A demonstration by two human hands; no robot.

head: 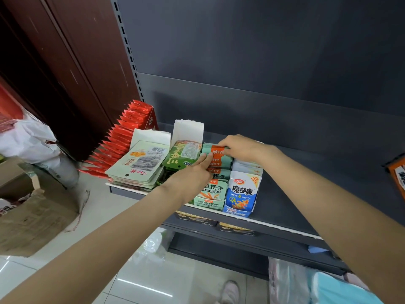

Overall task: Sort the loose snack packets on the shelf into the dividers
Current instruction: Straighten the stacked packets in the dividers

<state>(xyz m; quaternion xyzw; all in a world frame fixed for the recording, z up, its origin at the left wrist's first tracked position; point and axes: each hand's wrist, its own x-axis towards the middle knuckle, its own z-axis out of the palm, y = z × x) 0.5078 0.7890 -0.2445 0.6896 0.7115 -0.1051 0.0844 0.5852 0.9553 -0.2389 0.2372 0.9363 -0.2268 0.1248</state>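
Observation:
A row of pale green and orange snack packets (215, 166) stands in an open box (209, 204) on the dark shelf (291, 194). My left hand (190, 175) rests against the left side of that row, fingers fairly straight and touching the packets. My right hand (240, 148) reaches over the back of the row, fingers curled on the top edge of the rear packets. A blue and white packet box (242, 194) stands just right of them. Dark green packets (183, 156) and flat pale packets (137, 164) lie in white dividers to the left.
Red packets (119, 139) fill a box at the shelf's left end beside a slotted upright (129, 53). An orange packet (398, 172) shows at the right edge. A cardboard box (32, 216) and a white bag (26, 137) sit on the floor at left. Lower shelves lie below.

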